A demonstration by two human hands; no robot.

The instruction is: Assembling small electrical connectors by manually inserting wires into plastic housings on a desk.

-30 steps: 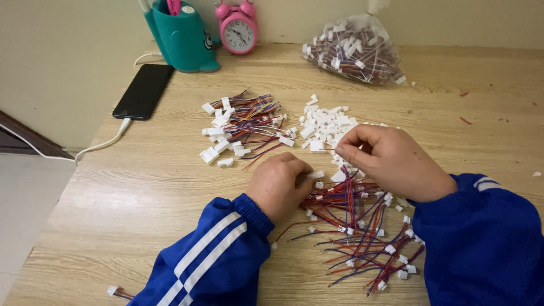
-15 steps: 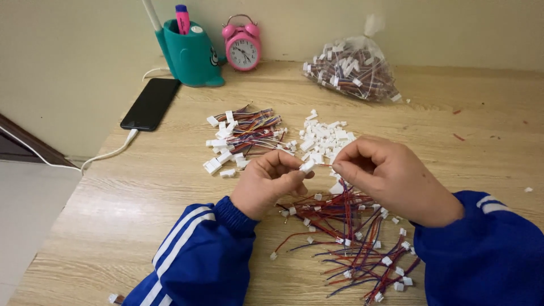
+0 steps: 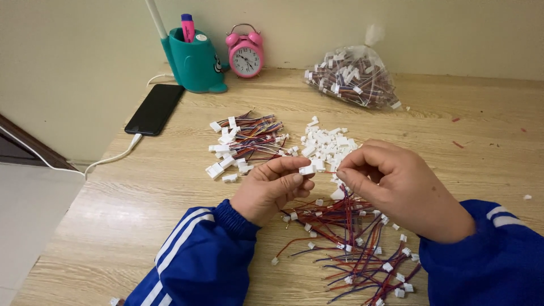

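I see wooden tabletop (image 3: 141, 209), loose red-blue wire pile (image 3: 351, 238) under both hands, right hand (image 3: 399, 190) pinching wire end (image 3: 331, 171), left hand (image 3: 272, 187) pinching small white connector housing (image 3: 307, 169) above the pile, heap of white housings (image 3: 326, 141) just behind

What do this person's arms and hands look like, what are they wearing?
Both arms are in royal blue jacket sleeves with ribbed cuffs. The left sleeve carries white stripes running along its length; the right sleeve shows white stripes near its upper edge. The left hand and right hand are bare: no gloves, rings or watch visible.
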